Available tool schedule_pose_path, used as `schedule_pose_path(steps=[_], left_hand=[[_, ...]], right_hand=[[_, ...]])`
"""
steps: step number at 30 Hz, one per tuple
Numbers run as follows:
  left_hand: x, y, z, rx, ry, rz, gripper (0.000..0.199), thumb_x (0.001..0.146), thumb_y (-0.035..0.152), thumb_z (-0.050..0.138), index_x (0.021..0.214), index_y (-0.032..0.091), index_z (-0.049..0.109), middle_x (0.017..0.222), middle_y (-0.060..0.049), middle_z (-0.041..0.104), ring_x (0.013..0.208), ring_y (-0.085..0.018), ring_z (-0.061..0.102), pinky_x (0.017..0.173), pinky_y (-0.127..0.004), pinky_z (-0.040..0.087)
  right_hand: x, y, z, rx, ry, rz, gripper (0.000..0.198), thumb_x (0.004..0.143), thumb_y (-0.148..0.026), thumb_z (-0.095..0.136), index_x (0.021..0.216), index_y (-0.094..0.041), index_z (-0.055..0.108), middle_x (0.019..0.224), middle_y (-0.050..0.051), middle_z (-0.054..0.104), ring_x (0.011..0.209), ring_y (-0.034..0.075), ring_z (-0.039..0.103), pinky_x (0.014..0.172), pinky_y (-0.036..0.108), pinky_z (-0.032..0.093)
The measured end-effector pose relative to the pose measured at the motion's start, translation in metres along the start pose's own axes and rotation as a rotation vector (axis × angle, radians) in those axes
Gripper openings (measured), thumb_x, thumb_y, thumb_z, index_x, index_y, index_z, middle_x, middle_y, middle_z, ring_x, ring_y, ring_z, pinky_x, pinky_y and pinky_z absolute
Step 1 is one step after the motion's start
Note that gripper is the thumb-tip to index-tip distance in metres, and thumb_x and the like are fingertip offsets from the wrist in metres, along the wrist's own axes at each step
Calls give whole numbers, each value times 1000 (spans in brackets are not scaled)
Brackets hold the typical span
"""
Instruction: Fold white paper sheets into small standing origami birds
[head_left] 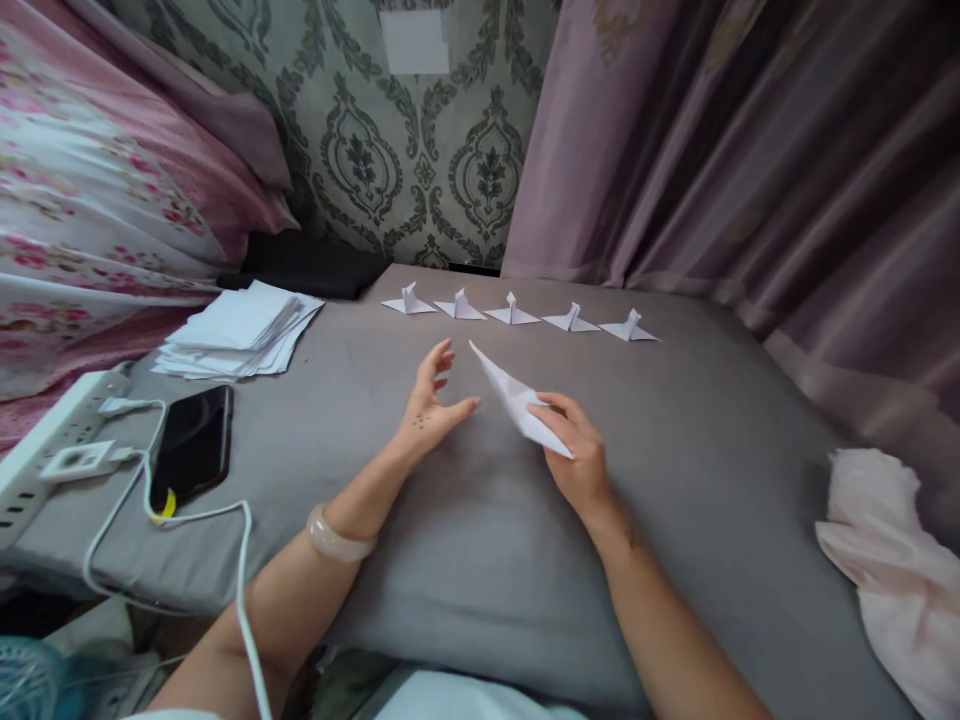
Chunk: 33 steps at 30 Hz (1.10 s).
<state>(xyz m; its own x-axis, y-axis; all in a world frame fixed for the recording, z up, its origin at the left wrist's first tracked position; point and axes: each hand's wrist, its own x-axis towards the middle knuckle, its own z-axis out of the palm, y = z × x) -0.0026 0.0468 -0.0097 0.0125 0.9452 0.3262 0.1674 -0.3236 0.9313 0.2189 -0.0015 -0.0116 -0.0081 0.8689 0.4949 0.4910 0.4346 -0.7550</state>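
Note:
A piece of folded white paper [517, 398] is held up above the grey surface, pinched between the thumb and fingers of my right hand [577, 455]. It tapers to a point at its upper left end. My left hand [431, 405] hovers just left of the paper, apart from it, thumb and fingers spread with nothing between them. Farther back, several small folded paper figures [512, 310] stand in a row, each with flat pointed sides and an upright middle part.
At the left lies a stack of white paper [240, 330], with a black phone [193, 440] nearer me. A white power strip [64, 440] runs along the left edge, and its white cable [244, 580] passes over my left forearm. Pale pink cloth [885, 560] lies at the right.

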Motion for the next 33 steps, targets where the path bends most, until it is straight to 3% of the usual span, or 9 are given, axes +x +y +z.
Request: schedule_pose_path(steps=[2,4,8,11,15,18,22,26,33], left_hand=[[-2,-1,-6,275,-66,173,92,69,32,74,147,27,26,147,-15,32,135,-31,32,108,-46,29],[-5,0,-10,514,-167,266,82,73,30,69,146,25,31,149,-17,27,137,-33,26,110,-48,24],[-5,-1,-14,787,-454,259,41,75,10,55,112,25,64,133,-12,48,122,-31,39,99,-47,30],[-3,-2,-15,810,-580,237,31,73,8,55,96,24,70,114,-9,60,106,-27,48,91,-42,32],[-4,0,-15,749,-530,162,16,84,28,59,90,22,72,105,-8,63,99,-25,49,89,-40,33],[-4,1,-13,704,-451,16,29,85,43,58,79,18,71,100,-9,62,95,-26,49,88,-41,36],[-5,-4,-10,699,-348,-148,35,84,43,58,63,15,64,93,-11,60,92,-25,49,88,-40,38],[-6,-8,-8,733,-270,-153,30,84,38,57,65,15,64,96,-11,59,93,-25,50,91,-43,38],[-10,-16,-6,827,-247,-72,29,84,37,58,66,16,63,93,-11,58,85,-24,49,84,-42,40]], right_hand=[[-3,3,-3,-191,-135,-118,31,89,-19,49,111,-26,70,128,10,59,112,23,58,95,39,47],[-5,6,-2,-346,-259,-114,41,85,-10,46,115,-26,68,131,10,56,113,25,56,94,40,48],[-8,11,1,-466,-383,-59,48,78,-1,45,112,-24,69,125,11,56,109,25,56,89,39,50],[-7,12,0,-411,-349,5,34,82,-9,50,105,-24,71,114,10,60,104,24,57,87,37,49],[-3,13,-2,-294,-304,167,19,87,-31,55,89,-23,72,106,7,62,92,20,61,81,34,49],[-2,16,1,-288,-265,255,26,89,-40,53,85,-21,70,105,7,62,85,19,61,77,33,48],[1,18,8,-371,-178,281,30,89,-42,51,74,-19,64,98,8,61,78,19,59,75,34,46],[4,16,13,-473,-147,303,30,87,-42,53,68,-20,59,93,8,59,69,17,56,69,33,44],[7,13,18,-550,-111,362,28,84,-42,58,64,-21,57,91,6,58,69,17,56,64,32,42]])
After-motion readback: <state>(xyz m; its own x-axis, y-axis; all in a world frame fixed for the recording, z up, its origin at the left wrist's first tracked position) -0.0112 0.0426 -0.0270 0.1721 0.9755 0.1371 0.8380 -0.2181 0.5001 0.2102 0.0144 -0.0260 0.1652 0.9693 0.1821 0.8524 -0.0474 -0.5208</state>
